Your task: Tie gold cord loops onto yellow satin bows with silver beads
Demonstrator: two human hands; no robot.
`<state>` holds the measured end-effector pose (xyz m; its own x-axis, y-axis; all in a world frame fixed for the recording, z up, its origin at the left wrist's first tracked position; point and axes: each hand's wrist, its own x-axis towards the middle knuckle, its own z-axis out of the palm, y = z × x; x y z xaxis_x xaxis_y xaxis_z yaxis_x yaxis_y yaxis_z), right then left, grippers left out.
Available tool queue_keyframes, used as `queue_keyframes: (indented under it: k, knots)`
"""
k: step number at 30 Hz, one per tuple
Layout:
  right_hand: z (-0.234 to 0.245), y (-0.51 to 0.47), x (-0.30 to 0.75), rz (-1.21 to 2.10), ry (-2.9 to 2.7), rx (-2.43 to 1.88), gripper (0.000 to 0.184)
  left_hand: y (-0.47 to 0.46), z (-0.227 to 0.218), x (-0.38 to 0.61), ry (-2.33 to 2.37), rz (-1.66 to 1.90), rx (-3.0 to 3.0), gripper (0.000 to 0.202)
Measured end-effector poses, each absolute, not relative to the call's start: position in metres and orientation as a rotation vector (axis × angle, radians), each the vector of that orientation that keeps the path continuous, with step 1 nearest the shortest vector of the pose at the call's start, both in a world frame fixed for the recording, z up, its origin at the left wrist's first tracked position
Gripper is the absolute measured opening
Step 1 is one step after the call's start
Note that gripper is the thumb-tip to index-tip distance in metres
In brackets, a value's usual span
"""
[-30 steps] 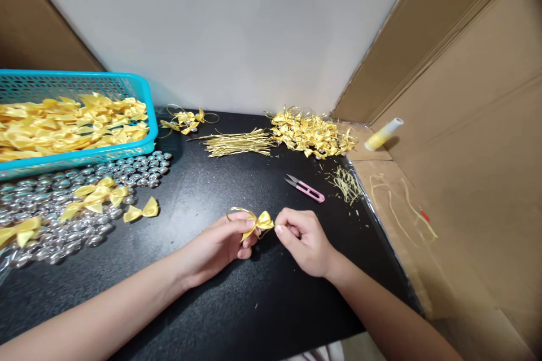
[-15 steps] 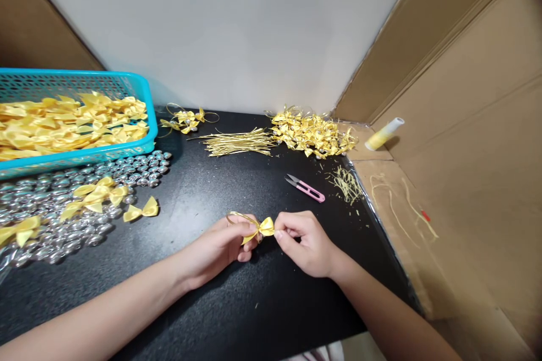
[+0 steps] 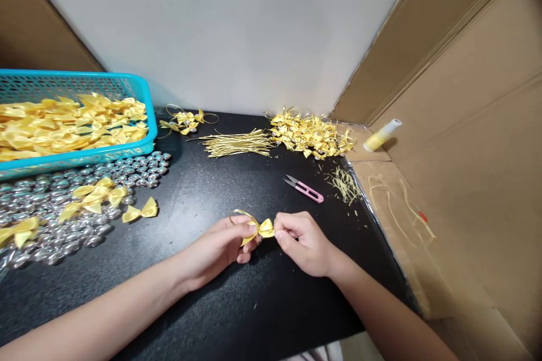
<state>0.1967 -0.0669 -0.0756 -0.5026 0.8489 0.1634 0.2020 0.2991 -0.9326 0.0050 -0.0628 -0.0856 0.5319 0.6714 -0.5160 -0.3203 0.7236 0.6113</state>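
Note:
A yellow satin bow [image 3: 266, 228] is pinched between the thumb and fingers of my left hand [image 3: 226, 242], above the black tabletop. A thin gold cord [image 3: 245, 212] arches over that thumb from the bow. Closed in a pinch, my right hand [image 3: 302, 242] has its fingertips against the bow's right end. Whether they grip ribbon or a cord end is hidden. Beyond the hands lies a pair of pink thread snips [image 3: 304, 188], blades pointing left.
A turquoise basket [image 3: 146, 101] of yellow bows stands at left, with silver beads [image 3: 80, 237] and loose bows before it. Along the back lie gold cords [image 3: 239, 142] and a pile of beaded bows [image 3: 311, 132]. Cord scraps [image 3: 345, 185] and a yellow-white tube [image 3: 382, 135] are at right.
The gold cord loop over my left thumb has shifted slightly and looks narrower. Both hands keep the same pinch on nearly the same spot; the view has moved a little.

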Motion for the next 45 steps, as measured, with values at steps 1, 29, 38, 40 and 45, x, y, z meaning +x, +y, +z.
queue_keyframes:
  k: [1,29,38,40,45]
  knots:
    - [-0.0752,-0.0670,0.1964,1.218,-1.900,-0.941,0.023,-0.0630,-0.0862,0.0049,0.815,0.617,0.489,0.031]
    - [-0.0737,-0.0660,0.1974,1.258,-1.909,-0.970,0.023,-0.0649,-0.0857,0.0061,0.811,0.627,0.519,0.028]
    - [-0.0721,-0.0688,0.1947,1.126,-1.925,-0.987,0.023,-0.0658,-0.0868,0.0062,0.805,0.649,0.518,0.029]
    - [-0.0718,-0.0690,0.1949,1.104,-1.921,-0.995,0.022,-0.0660,-0.0867,0.0063,0.807,0.663,0.508,0.029]
    - [-0.0700,-0.0688,0.1947,1.072,-1.923,-0.993,0.023,-0.0661,-0.0865,0.0063,0.807,0.667,0.516,0.030]
